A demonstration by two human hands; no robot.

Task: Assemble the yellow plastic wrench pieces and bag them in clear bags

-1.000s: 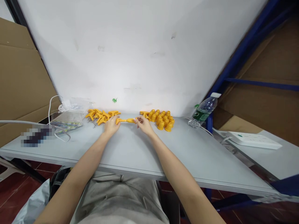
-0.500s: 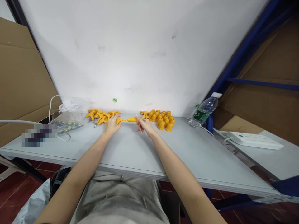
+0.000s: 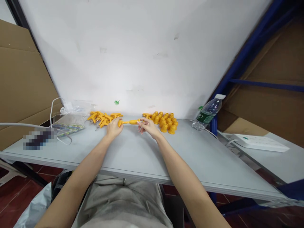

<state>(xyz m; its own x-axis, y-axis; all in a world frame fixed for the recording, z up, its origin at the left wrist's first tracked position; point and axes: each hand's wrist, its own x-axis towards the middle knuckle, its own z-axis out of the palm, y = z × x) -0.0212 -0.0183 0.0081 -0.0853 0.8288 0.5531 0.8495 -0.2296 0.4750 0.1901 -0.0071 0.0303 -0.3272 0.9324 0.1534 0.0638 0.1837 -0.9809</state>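
Between my hands a yellow plastic rod (image 3: 133, 122) lies sideways, its left part narrow and ribbed and its right part thicker. My left hand (image 3: 114, 127) is closed around its wider left end, which my fingers partly cover. Thumb and fingers of my right hand (image 3: 147, 126) pinch the right end of the rod. Left of my left hand is a pile of yellow branched plastic pieces (image 3: 102, 118) with small metal screws (image 3: 97, 125) beside it. Several yellow cup-shaped pieces (image 3: 163, 127) stand just right of my right hand, and another yellow piece (image 3: 146, 115) lies behind it.
Clear plastic bags (image 3: 71, 122), a white cable (image 3: 50, 107) and a blurred dark object (image 3: 39, 138) lie on the table's left. A tilted water bottle (image 3: 209, 110) leans at the right, before a white power strip (image 3: 258, 143). A white panel (image 3: 142, 63) rises behind the table.
My right hand has shifted slightly and its fingers have changed position at the rod's right end. My left hand stays in place around the other end.
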